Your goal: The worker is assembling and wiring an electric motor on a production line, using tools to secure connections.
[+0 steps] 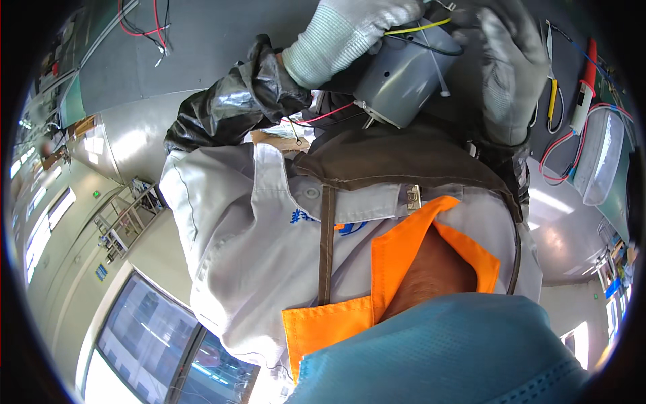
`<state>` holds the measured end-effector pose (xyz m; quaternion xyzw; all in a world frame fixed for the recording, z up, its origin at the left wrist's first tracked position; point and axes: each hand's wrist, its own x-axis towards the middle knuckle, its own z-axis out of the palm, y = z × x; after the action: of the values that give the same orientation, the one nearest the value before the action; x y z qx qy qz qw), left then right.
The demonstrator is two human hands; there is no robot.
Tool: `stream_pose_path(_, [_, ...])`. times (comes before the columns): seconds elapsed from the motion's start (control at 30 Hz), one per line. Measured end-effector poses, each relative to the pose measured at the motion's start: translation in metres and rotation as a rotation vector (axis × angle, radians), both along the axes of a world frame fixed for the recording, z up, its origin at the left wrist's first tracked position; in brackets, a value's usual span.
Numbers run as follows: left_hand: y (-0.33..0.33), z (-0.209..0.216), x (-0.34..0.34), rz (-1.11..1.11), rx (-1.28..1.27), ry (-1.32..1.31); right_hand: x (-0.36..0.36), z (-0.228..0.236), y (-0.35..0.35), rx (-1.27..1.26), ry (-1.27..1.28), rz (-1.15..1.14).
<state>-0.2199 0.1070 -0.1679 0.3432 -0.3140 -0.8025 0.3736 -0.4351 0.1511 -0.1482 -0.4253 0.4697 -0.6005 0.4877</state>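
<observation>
right hand [509, 77] beside grey cylinder [398, 79]

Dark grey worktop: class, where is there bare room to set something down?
Bare: the dark grey worktop between the red-and-black wires and the gloved left hand. Crowded: around the smooth grey cylinder, and right of the gloved right hand, with a red-and-white tool, coloured wires and a pale plastic tray.

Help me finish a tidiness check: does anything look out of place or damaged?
Nothing looks clearly damaged. Slightly untidy: the red and black wires at upper left cross loosely on the dark grey tabletop, lower ends free.
</observation>
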Motion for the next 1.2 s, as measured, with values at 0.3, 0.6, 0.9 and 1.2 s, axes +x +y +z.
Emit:
stream_pose_path(0.3, [0.009,0.002,-0.006,0.203,-0.181,-0.156,-0.019,-0.022,0.035,-0.481,0.888,0.264])
stream_pose_path(0.6, [0.017,0.012,-0.015,0.053,-0.178,-0.274,0.003,-0.018,0.024,0.029,-0.032,-0.013])
stream_pose_path(0.9, [0.014,0.007,-0.015,0.052,-0.106,-0.088,-0.001,-0.021,0.006,0.033,-0.185,0.078])
stream_pose_path(1.2, [0.015,0.01,-0.03,0.051,-0.087,-0.028,-0.008,0.008,0.004,0.241,0.003,0.192])
